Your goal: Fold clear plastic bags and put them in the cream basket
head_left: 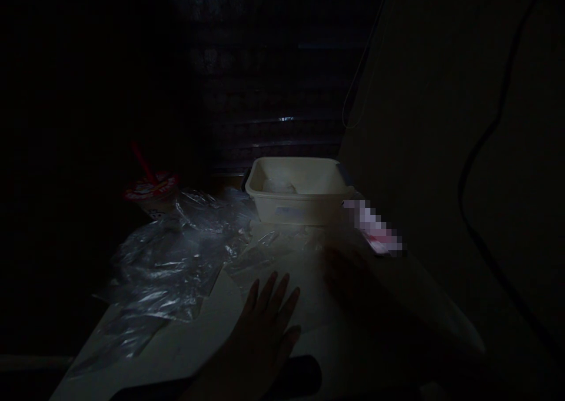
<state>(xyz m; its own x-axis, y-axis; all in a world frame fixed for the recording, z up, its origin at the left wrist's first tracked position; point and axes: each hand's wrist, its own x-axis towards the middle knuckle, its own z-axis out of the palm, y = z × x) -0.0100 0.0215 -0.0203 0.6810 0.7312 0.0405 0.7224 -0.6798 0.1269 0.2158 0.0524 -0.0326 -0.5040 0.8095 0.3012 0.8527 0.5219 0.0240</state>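
The scene is very dark. My left hand (265, 327) is over the near part of the pale tabletop (185, 354), fingers stretched out and apart, with nothing in it. Close to its wrist is a dark rounded object (306, 373) that I cannot identify. My right hand (348, 274) is further to the right, smeared by motion and deep in shadow, so its fingers and anything in them cannot be made out. Crumpled clear plastic bags (172, 265) spread over the table's left side. Beyond both hands stands a cream plastic basin (304, 209) with something clear or whitish (279, 186) inside.
A lidded drink cup (152, 192) with a red straw stands behind the bags at the left. Right of the basin lies a pixelated pink and white item (375, 230). A dark cable (474, 153) hangs at the right, and slatted blinds (282, 83) cover the back.
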